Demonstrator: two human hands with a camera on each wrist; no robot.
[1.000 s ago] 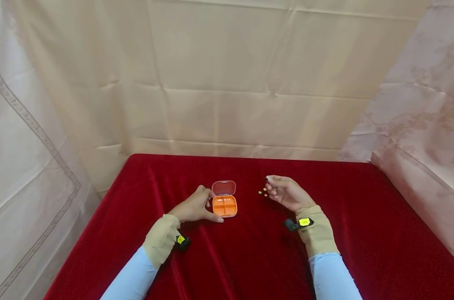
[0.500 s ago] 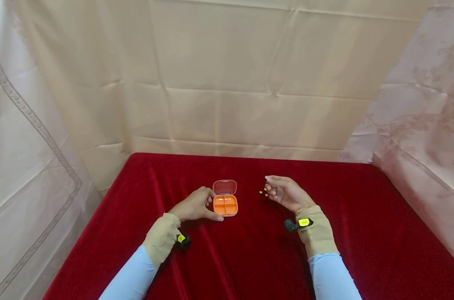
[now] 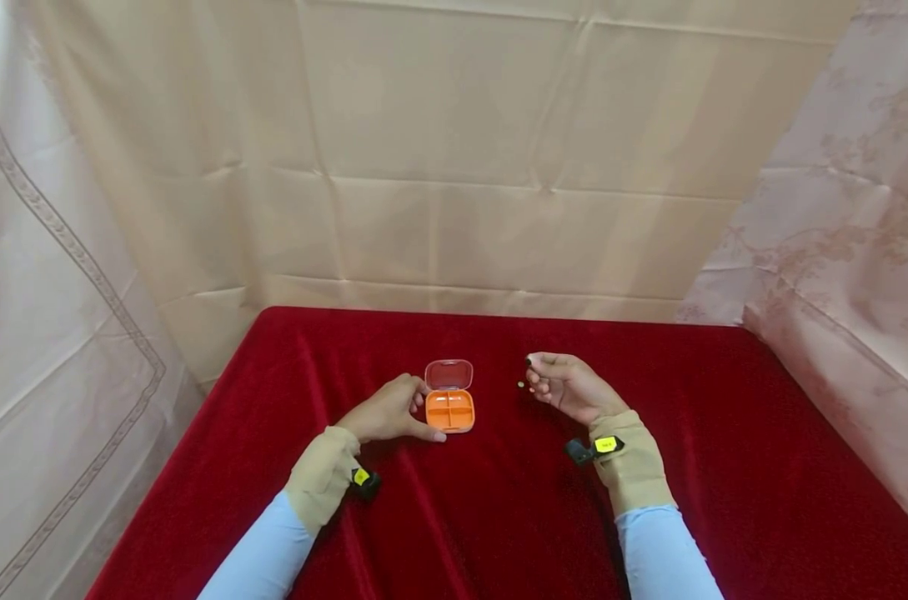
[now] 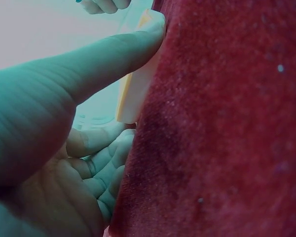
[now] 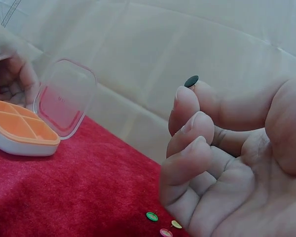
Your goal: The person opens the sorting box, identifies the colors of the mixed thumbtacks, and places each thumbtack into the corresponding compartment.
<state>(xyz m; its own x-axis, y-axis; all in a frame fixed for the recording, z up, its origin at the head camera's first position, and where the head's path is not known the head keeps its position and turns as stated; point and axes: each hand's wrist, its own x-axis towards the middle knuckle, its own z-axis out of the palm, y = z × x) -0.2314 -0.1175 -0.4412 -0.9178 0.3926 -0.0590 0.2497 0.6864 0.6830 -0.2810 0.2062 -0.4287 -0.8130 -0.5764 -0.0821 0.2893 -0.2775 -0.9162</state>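
An orange and white pill box (image 3: 449, 411) with four-way dividers stands with its clear lid (image 3: 448, 375) raised. My left hand (image 3: 386, 410) holds it at its left side, thumb along the front edge and fingers near the back; the left wrist view shows the thumb against the white wall (image 4: 140, 89). To the right, my right hand (image 3: 574, 385) pinches a small dark disc (image 5: 191, 81) between thumb and index finger, raised above the cloth. Below that hand lie a green disc (image 5: 152, 216), a yellow disc (image 5: 176, 224) and a pink disc (image 5: 166, 232).
Red velvet cloth (image 3: 499, 500) covers the table, with its far edge beyond the hands. A beige curtain (image 3: 438, 233) hangs behind, and pale drapes (image 3: 859, 250) flank the sides. A wrist camera (image 3: 579, 452) sits at the right wrist.
My right hand has shifted slightly left with the dark disc, now covering the yellow disc in the head view. The left hand and pill box stay in place.
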